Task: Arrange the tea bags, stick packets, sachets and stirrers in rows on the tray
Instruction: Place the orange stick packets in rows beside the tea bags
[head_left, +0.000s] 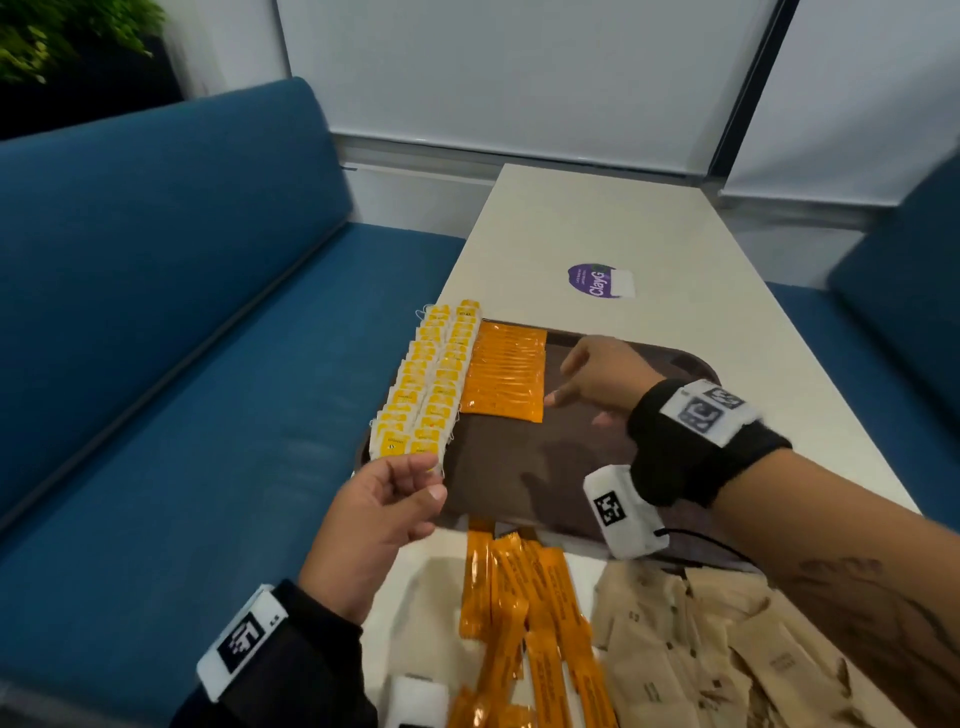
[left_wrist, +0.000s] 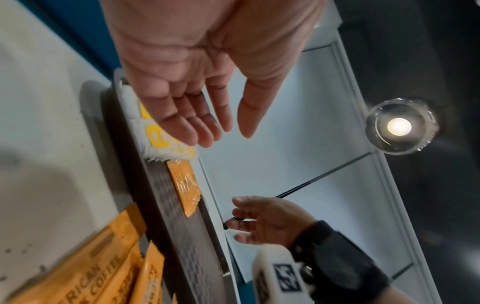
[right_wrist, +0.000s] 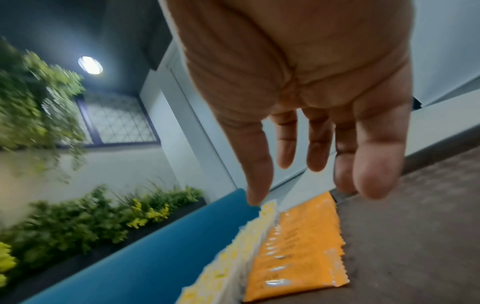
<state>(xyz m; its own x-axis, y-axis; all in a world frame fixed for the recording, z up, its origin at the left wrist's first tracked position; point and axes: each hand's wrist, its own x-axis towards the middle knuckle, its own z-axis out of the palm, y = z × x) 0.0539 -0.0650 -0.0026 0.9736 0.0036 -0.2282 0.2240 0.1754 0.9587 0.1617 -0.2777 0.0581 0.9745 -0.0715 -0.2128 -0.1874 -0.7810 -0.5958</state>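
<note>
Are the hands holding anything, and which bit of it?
Nothing is held. The left hand is open, fingers beside the nearest tea bags, with no grip. The right hand is open over the tray.

a blue bench (head_left: 171, 291) runs beside a cream table (head_left: 597, 223); white blinds (head_left: 519, 73) behind, plants (right_wrist: 52, 216) along the wall, a round ceiling light (right_wrist: 90, 65) glows.

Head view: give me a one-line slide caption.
Yellow tea bags and orange sachets in rows on the brown tray; both open hands hover, stick packets waiting.
</note>
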